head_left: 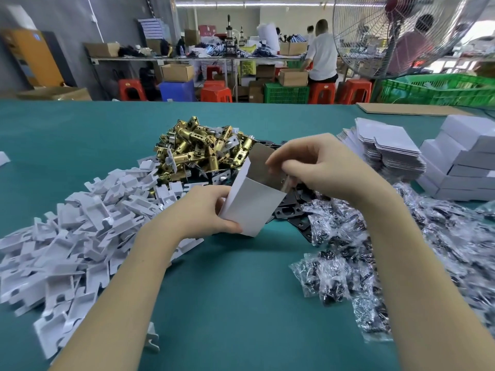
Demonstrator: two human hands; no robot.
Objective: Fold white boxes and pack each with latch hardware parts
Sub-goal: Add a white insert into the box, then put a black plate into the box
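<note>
The person's left hand grips the lower end of a small white cardboard box, thumb on the near white face and fingers curled behind it. The box is tilted, its open mouth pointing up and to the right, with the grey inner side of its raised flap showing. The right hand is at that mouth, fingers curled and pinching a small metal part at the box's opening; the part is mostly hidden, so its exact shape cannot be told. Both hands hold the box above the teal cloth-covered table.

Just behind the box lies a heap of brass-coloured metal latch bodies. Under and to the right of the box, flat black metal plates lie on the cloth. To the left spreads a wide pile of white folded cardboard inserts, reaching under the left forearm. To the right, under the right forearm, is a spread of small clear plastic bags of dark screws.

Further right stands a stack of flat unfolded white box blanks, and beside it a stack of closed white boxes. Beyond the table stand red plastic stools, green plastic crates and a large metal floor fan.
</note>
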